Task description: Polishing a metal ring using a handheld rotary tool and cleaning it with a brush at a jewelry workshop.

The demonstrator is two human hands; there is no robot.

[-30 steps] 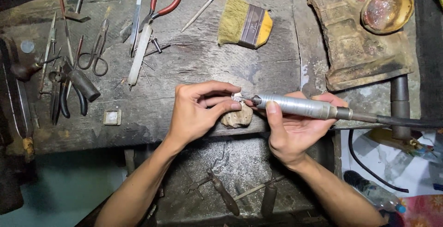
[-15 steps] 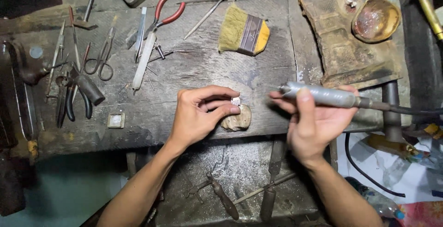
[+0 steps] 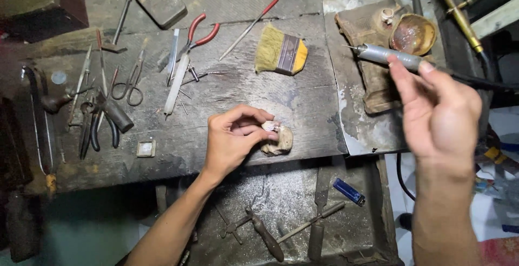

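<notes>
My left hand (image 3: 233, 136) pinches a small pale piece (image 3: 270, 126) against a worn wooden peg (image 3: 279, 142) at the front edge of the dark workbench (image 3: 227, 98). My right hand (image 3: 435, 106) is lifted over the bench's right side and holds a metal rotary handpiece (image 3: 385, 55) with a thin bit pointing left and a black cable trailing right. The handpiece hovers over a worn leather pad (image 3: 367, 33).
A yellow-bristled brush (image 3: 280, 55) lies behind my left hand. Red-handled pliers (image 3: 199, 33), scissors (image 3: 130, 82), files and tweezers crowd the left. A round metal bowl (image 3: 412, 33) sits back right. A blue lighter (image 3: 348, 191) and rods lie on the lower tray.
My right hand has carried the handpiece away from the small piece, up and to the right over the leather pad. My left hand stays on the peg.
</notes>
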